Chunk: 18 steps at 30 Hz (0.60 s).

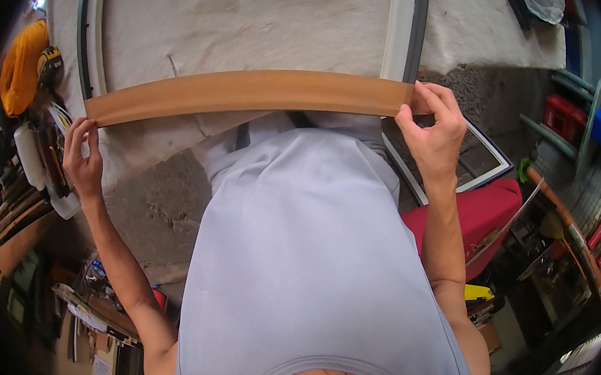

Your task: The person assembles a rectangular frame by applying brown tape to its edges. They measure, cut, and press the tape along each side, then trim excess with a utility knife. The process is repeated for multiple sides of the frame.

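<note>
A wide, flat brown strip, perhaps tape, stretches from left to right in front of my body. Its left end is pinched between the thumb and fingers of my left hand. My right hand grips the other end, thumb below and fingers above. Under the strip's ends run the two side bars of a frame: a dark and white bar on the right and a thinner bar on the left. The frame lies on a table covered with pale cloth.
Left of the table are an orange cloth or bag, a yellow and black tape measure and a white roll. To my right are another white and black frame, a red padded thing and a red crate.
</note>
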{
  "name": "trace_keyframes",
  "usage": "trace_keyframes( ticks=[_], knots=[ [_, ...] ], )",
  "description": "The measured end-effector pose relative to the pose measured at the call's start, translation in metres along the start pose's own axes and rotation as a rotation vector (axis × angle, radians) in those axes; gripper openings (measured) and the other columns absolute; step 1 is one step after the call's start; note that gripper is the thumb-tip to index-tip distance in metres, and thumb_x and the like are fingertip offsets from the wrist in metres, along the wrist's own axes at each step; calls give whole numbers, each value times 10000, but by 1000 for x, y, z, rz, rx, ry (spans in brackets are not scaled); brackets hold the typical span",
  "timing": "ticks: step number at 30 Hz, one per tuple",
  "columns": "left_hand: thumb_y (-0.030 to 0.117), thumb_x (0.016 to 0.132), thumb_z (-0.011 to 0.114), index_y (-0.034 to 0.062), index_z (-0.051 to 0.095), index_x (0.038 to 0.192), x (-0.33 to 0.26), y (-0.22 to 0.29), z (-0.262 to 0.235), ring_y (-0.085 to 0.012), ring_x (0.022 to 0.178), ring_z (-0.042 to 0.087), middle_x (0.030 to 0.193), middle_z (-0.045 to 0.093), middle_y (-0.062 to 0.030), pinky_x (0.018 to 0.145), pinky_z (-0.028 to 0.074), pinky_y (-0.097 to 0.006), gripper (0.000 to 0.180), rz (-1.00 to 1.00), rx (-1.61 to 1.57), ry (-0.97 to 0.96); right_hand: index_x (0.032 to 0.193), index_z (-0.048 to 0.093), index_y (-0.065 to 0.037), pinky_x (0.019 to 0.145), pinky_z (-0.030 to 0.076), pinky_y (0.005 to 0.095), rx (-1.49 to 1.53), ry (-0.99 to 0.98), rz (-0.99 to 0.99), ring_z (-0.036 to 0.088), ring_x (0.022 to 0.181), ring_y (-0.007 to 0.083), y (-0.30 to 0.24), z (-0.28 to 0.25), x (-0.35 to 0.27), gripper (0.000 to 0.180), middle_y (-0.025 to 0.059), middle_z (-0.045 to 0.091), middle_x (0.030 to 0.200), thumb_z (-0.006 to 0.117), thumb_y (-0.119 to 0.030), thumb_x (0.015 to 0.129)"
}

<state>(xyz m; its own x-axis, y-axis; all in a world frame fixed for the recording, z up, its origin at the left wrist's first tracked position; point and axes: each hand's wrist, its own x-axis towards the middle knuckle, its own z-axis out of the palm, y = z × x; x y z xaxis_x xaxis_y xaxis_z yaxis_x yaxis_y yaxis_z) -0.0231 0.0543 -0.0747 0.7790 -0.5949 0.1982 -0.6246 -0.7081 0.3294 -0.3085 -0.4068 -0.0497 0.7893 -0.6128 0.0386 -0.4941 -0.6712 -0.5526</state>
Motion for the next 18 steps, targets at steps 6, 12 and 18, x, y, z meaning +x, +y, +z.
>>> trace_keyframes(
  ticks=[6,12,18],
  knots=[
    [78,866,691,77,680,1037,5,9,-3,-221,910,613,981,639,-68,819,413,-335,171,71,178,-15,842,709,-9,692,470,342,-100,33,8,650,696,233,5,3,9,201,80,676,846,740,-97,664],
    [47,780,670,76,675,1042,5,78,12,-170,696,593,796,635,-30,736,399,-314,263,-38,85,-108,800,704,-18,636,429,324,-54,59,2,609,609,213,6,6,12,171,68,674,812,746,-105,658],
    [11,691,635,51,643,1042,18,232,67,-200,523,527,581,555,-35,591,425,-347,353,56,-210,-218,807,698,11,584,446,318,22,77,11,549,541,176,7,8,11,187,75,660,794,746,-76,649]
  ],
)
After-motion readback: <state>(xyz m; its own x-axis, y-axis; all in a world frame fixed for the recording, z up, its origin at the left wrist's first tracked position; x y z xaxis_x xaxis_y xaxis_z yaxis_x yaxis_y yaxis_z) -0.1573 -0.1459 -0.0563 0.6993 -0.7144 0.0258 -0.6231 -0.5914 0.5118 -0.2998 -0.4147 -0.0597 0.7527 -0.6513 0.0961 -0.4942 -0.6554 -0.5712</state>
